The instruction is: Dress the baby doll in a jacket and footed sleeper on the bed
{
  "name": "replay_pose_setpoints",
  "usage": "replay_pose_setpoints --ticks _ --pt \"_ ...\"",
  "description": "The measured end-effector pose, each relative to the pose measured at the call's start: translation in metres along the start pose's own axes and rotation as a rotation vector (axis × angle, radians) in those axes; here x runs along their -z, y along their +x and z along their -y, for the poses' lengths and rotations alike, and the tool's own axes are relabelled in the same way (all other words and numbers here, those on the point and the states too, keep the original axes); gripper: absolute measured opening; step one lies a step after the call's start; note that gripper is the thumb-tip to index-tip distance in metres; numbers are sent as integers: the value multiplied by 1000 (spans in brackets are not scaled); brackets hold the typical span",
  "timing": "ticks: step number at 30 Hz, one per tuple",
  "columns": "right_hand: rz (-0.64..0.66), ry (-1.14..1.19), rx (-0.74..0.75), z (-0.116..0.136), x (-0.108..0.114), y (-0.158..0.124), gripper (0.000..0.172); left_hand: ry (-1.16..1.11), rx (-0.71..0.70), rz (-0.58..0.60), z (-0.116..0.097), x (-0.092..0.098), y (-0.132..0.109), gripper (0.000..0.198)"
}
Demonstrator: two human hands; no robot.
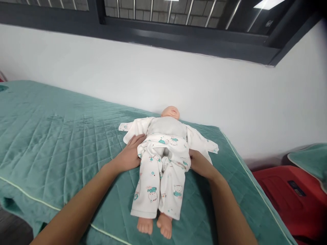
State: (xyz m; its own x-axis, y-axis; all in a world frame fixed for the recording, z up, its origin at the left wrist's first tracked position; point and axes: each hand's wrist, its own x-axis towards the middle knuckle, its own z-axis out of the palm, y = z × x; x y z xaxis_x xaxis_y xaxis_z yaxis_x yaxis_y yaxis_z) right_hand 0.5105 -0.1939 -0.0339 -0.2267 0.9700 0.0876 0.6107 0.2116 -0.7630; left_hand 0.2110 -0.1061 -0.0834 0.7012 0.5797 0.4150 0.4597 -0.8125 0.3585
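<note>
A white wall (230, 92) is seen toward 12 o'clock, and above it a barred window (178, 34) is set in a dark frame. Below the wall, a wide surface is covered by a green quilt (63, 139), which is edged with a pale line. On this quilt, near the middle of the view, a doll (167, 126) is laid on its back, with the head pointed to 12 o'clock and the bare feet (144, 225) to 6 o'clock. The white shirt (140, 125) is opened, so the grey torso is exposed; its sleeves are spread to 10 and 3 o'clock. The legs are covered by printed trousers (150, 177), whose waist is bunched over the hips.

The trousers are touched at their 9 o'clock side by the left hand (131, 153) and at their 3 o'clock side by the right hand (200, 163). Both hands are partly hidden by cloth, so it cannot be told whether either grip is closed. At 4 o'clock, a red object (283, 197) is seen beyond the quilt.
</note>
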Motion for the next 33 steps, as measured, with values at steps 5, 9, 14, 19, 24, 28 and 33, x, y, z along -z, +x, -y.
replay_pose_setpoints --ticks 5,9,14,19,24,28,33 --pt "-136 -115 45 -1 -21 -18 41 -30 -28 21 -3 4 -5 55" --pt "-213 -231 88 6 -41 -38 49 15 -19 -18 -7 4 -9 42" --pt "-308 -389 37 11 -52 -50 39 136 27 -52 -17 8 -13 29" --pt "-273 -512 -14 12 -51 -48 25 231 4 -72 -23 15 -16 16" --pt "-243 -506 -76 13 -50 -50 24 220 56 -103 -23 16 -19 20" --pt "-274 -460 -44 16 -46 -56 20 102 135 -135 -24 19 -23 21" --pt "-285 -286 55 23 -41 -65 30 -108 337 -166 -25 24 -25 23"
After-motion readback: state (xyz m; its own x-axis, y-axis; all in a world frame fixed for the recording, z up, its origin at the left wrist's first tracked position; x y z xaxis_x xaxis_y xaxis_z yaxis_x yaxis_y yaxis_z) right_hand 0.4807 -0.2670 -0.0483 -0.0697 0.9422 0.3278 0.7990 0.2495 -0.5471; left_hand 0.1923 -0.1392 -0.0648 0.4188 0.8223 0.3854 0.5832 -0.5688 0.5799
